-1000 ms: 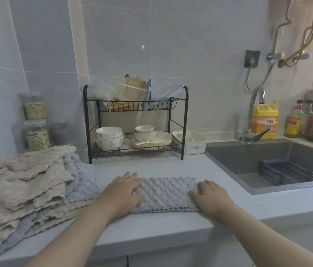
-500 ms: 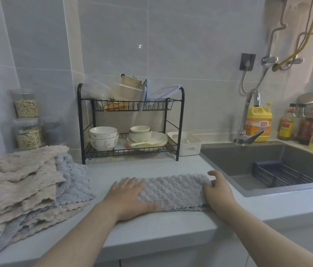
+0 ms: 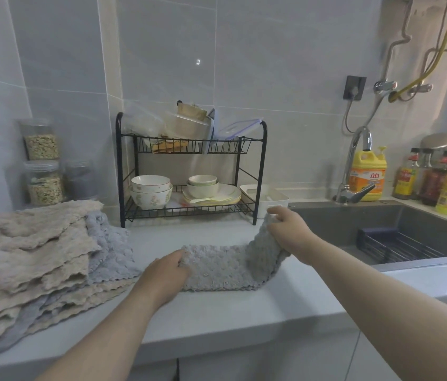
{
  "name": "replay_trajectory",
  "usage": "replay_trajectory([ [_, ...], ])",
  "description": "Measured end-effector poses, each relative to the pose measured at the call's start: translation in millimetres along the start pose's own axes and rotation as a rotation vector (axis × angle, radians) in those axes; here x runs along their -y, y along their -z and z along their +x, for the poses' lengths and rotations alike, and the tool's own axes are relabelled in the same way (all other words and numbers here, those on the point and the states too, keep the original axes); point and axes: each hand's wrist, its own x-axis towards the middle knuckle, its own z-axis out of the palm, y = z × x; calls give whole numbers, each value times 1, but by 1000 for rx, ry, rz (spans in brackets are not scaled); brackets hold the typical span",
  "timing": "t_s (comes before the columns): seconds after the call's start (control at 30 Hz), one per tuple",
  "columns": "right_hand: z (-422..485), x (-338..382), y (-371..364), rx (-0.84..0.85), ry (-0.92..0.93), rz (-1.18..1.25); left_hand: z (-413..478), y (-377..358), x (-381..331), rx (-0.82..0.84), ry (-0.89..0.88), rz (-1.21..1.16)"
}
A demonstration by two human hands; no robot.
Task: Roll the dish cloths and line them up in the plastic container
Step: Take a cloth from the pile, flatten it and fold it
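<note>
Cloth (image 3: 217, 266) is laid left-to-right along the counter (image 3: 230, 312), left end gripped by the left hand (image 3: 166, 270), right end pinched and held up by the right hand (image 3: 288, 235), best placed for rolling leftward.

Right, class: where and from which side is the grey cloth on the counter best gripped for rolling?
Grey cloth: probably the short right end, from the right. It lies as a long strip, that end raised in the right hand, the left hand holding the other.

The right hand (image 3: 291, 235) now lifts the grey cloth's (image 3: 217, 268) three-o'clock end off the counter; the left hand (image 3: 166, 273) grips the nine-o'clock end.
</note>
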Motion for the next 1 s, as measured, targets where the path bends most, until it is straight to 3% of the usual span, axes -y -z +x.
replay_trajectory([
  [0.13, 0, 27, -34, 186, -1, 85, 3, 3, 3, -72, -7, -191],
  [0.33, -8, 42, -86, 344, 31, -13, 7, 12, 22, -138, 38, -477],
  [0.77, -15, 53, -128, 377, 26, -150, 15, 7, 27, -170, -34, -354],
  [0.9, -27, 55, -121, 440, -64, 131, 13, 8, 26, -153, -34, -389],
  [1.0, -23, 52, -100, 329, 1, 190, 10, 9, 21, -154, -56, -470],
])
